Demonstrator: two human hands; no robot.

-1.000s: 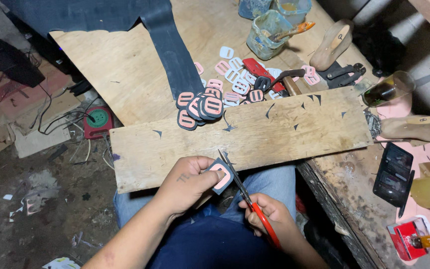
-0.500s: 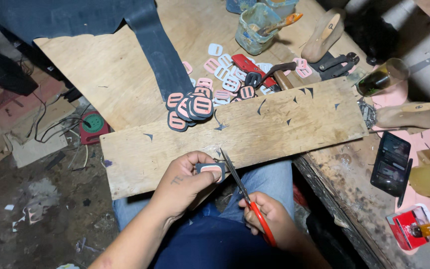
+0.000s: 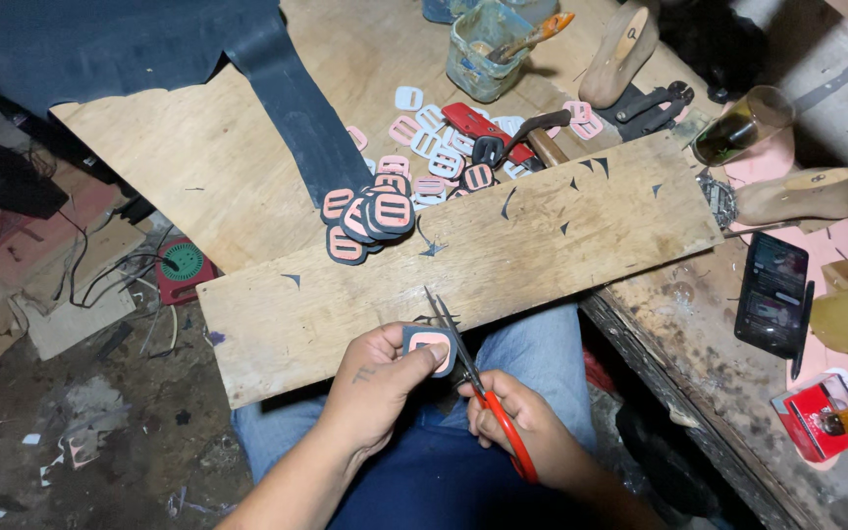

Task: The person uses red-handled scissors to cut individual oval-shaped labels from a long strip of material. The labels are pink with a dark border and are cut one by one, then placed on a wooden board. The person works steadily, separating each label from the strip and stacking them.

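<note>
My left hand [image 3: 377,385] pinches a small pink buckle-shaped piece with a dark edge [image 3: 430,346] just over the near edge of a wooden board [image 3: 503,255]. My right hand [image 3: 514,424] grips red-handled scissors [image 3: 473,383], whose blades cross the right side of the piece. On the board's far edge lies a pile of dark-edged pink pieces [image 3: 370,214]. Behind it, several white and pink pieces [image 3: 434,147] are scattered.
A dark leather sheet [image 3: 277,108] drapes over a plywood panel [image 3: 179,167]. Pliers [image 3: 655,106], a hammer [image 3: 522,137], a plastic tub with a brush [image 3: 488,39], wooden shoe lasts [image 3: 807,194], a glass [image 3: 743,126] and a phone [image 3: 772,294] lie on the right.
The view has drifted slightly. My left hand has turned the pink piece a little against the scissor blades; both hands stay at the board's near edge.
</note>
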